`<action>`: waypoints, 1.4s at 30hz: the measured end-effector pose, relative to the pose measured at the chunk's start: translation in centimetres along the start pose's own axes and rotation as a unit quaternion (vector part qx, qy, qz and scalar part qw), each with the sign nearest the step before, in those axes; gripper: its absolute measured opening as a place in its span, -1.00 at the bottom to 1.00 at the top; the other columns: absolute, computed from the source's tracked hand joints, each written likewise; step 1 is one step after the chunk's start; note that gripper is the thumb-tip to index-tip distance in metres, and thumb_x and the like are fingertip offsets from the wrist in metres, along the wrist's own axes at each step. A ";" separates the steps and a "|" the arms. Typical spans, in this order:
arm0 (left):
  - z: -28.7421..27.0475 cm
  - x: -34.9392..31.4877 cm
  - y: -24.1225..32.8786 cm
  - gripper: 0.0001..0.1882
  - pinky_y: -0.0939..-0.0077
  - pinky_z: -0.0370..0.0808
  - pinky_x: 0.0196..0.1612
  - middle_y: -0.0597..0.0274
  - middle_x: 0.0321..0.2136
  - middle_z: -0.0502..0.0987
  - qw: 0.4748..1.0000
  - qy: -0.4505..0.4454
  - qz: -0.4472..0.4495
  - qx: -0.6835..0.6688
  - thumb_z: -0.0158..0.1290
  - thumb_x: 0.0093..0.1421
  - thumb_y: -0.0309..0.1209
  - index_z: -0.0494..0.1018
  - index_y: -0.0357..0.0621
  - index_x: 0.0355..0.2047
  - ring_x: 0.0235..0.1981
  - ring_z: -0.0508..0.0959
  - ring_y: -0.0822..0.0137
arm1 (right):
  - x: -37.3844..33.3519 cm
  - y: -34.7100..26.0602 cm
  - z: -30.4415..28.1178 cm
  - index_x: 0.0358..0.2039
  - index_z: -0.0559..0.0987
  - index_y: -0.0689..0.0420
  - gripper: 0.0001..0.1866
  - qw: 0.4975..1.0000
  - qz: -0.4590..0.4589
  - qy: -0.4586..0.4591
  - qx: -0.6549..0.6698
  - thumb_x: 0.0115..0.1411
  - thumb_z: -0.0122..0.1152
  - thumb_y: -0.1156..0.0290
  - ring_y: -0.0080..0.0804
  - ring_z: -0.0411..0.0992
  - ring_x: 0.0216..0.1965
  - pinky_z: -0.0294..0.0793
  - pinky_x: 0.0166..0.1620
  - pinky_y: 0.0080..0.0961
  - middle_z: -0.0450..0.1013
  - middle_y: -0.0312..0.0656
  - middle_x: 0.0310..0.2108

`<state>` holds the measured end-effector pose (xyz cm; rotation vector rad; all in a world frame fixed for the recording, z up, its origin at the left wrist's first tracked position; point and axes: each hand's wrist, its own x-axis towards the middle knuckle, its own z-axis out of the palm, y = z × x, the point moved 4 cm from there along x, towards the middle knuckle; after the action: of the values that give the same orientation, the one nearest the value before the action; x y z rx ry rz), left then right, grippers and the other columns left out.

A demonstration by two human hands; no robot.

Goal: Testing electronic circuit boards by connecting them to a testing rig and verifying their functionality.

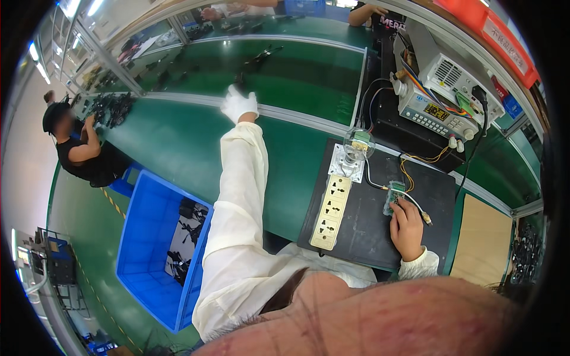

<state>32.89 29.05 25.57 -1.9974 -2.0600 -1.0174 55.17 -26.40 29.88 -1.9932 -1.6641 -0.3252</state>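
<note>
My left hand (240,105), in a white glove, reaches far forward over the metal rail at the back of the green bench. Its fingers are spread, and a small black item (239,78) lies just beyond the fingertips on the green surface past the rail. My bare right hand (407,231) is over a black mat (371,222), its fingertips closed on the lower edge of a small green circuit board (394,193). Yellow wires and a white cable with a plug (426,218) run by the board. Left of it lies a cream power strip (330,212).
A clear round bulb-like fixture (359,143) stands behind the strip. Bench instruments (436,110) with wires are at the back right. At lower left, a blue bin (148,237) holds black cabled parts. A cardboard sheet (482,237) lies right. A co-worker (80,142) sits far left.
</note>
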 end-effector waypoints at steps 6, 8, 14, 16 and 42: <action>0.4 0.0 0.6 -0.16 -0.15 0.30 0.15 0.14 0.10 0.51 0.997 -0.035 0.023 0.067 0.12 0.20 0.15 0.14 0.09 0.37 0.07 0.51 -0.02 | 0.2 0.0 0.0 -0.07 0.62 0.20 -0.66 1.000 0.005 -0.002 0.001 0.10 0.25 0.65 0.08 0.51 -0.02 0.54 0.03 -0.13 0.51 0.04 -0.01; 0.5 0.1 0.6 -0.17 -0.15 0.30 0.15 0.14 0.11 0.51 0.997 -0.038 0.021 0.068 0.12 0.20 0.15 0.15 0.10 0.37 0.08 0.51 -0.02 | 0.3 0.0 0.0 -0.07 0.62 0.20 -0.66 1.000 0.001 0.001 -0.002 0.10 0.25 0.65 0.08 0.50 -0.04 0.54 0.02 -0.14 0.51 0.04 -0.02; 0.3 -0.1 0.9 -0.25 -0.14 0.32 0.15 0.09 0.16 0.47 0.996 -0.047 0.028 0.068 0.14 0.21 0.09 0.20 0.24 0.36 0.12 0.49 -0.03 | 0.3 0.0 0.0 -0.08 0.62 0.19 -0.66 1.000 -0.001 0.004 -0.004 0.10 0.26 0.65 0.07 0.50 -0.05 0.54 0.00 -0.14 0.51 0.03 -0.03; 0.5 0.0 1.0 -0.27 -0.13 0.34 0.15 0.08 0.17 0.45 0.997 -0.030 0.066 0.040 0.14 0.21 0.06 0.22 0.27 0.35 0.12 0.49 -0.05 | 0.3 -0.1 -0.1 -0.07 0.62 0.19 -0.66 1.000 -0.003 0.006 -0.005 0.10 0.26 0.65 0.07 0.50 -0.05 0.54 0.00 -0.14 0.51 0.03 -0.03; 1.7 1.8 -0.8 -0.34 -0.01 0.41 0.14 0.09 0.05 0.54 0.996 0.059 0.067 0.005 0.20 0.12 -0.06 0.38 0.13 0.23 0.12 0.52 0.00 | 0.9 -0.3 0.3 -0.09 0.59 0.19 -0.70 1.000 0.010 0.011 0.014 0.14 0.22 0.66 0.07 0.47 -0.07 0.48 -0.01 -0.13 0.49 0.03 -0.07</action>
<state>32.60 31.54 24.84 -1.9881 -1.8413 -1.0695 55.05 -25.49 30.15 -1.9787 -1.6257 -0.3142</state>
